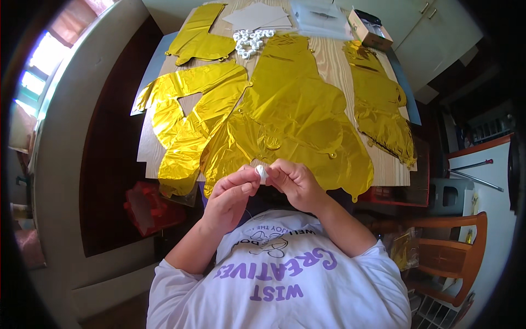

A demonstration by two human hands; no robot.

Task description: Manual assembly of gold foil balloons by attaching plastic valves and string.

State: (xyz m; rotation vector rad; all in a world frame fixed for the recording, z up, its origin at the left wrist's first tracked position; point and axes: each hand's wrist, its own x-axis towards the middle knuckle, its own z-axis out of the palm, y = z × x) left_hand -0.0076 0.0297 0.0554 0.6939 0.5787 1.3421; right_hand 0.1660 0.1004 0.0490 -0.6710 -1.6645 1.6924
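Note:
Between my two hands, just off the table's near edge, is a small white roll of string or ribbon (261, 174). The fingertips of my left hand (229, 198) pinch it from the left. My right hand (296, 183) closes on its right side with thumb and fingers. A thin pale strand seems to hang below my left hand. Directly beyond lies a large flat gold foil balloon (290, 98), uninflated, its lower edge overhanging the table. Several similar white rolls (249, 43) are gathered in a cluster farther back.
More flat gold foil balloons lie at the left (181, 145), far left (200, 35) and right (381, 101) of the wooden table (332, 57). White sheets (257, 16), clear plastic (320, 19) and a small box (370, 30) stand at the back. A wooden chair (476, 247) is at the right.

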